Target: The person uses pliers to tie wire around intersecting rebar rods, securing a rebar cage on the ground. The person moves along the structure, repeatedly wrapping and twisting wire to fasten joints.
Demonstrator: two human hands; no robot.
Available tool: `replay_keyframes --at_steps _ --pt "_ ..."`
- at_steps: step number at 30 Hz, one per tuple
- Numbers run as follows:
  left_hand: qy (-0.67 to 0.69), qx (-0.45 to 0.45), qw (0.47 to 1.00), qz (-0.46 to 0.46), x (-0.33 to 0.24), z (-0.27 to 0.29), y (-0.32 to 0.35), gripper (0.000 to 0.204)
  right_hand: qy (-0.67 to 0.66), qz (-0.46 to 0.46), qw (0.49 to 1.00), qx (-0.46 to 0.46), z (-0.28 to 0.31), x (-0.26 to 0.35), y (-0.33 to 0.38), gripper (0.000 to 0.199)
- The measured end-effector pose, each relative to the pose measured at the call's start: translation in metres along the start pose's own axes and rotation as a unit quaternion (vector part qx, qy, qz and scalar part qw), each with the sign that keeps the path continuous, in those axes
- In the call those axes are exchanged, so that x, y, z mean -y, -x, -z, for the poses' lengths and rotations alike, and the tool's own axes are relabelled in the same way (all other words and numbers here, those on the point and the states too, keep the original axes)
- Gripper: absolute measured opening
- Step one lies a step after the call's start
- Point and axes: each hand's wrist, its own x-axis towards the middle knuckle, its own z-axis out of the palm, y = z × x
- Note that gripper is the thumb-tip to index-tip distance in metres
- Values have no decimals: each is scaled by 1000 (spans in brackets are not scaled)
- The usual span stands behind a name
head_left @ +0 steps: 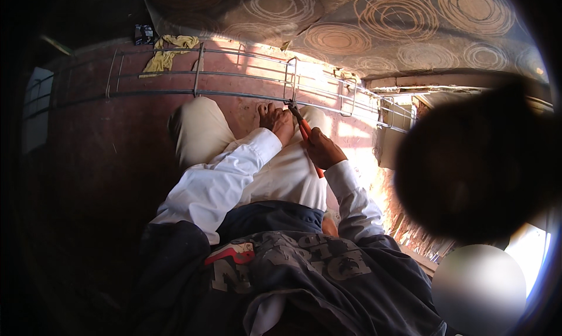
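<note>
A long cage of steel rods [243,94] with bent rectangular stirrups [291,81] runs across in front of me, just beyond my knees. My right hand [322,149] is closed around the red handles of a pair of pincers [303,126]. Their dark jaws meet the near rod at the foot of a stirrup. Beside the jaws, on their left, is my left hand [277,123], its fingers bent and its thumb side close to the jaws. Whatever lies between those fingers is too small to make out.
A yellow cloth [170,53] lies on the reddish floor [140,131] behind the cage, near a small dark packet [143,34]. A sheet patterned with circles [398,19] hangs along the far side. Large dark and grey round shapes block the view at right.
</note>
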Motion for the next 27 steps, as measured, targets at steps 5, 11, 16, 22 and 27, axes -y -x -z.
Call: replay_keyframes --at_steps 5,11,16,22,27 --pt "1 2 1000 5 2 4 -2 31 -107 -34 992 50 11 10 5 24" --pt "-26 19 999 -21 -6 42 4 33 -449 -111 882 88 11 20 22 22" --pt "-117 -176 951 -227 -16 42 10 40 -617 -127 770 100 10 25 27 25" --pt "-76 -30 931 -356 -25 48 5 20 -741 -93 649 147 -1 6 21 30" --pt "-131 -76 913 -379 -29 23 -7 15 -315 -57 942 98 45 28 39 37"
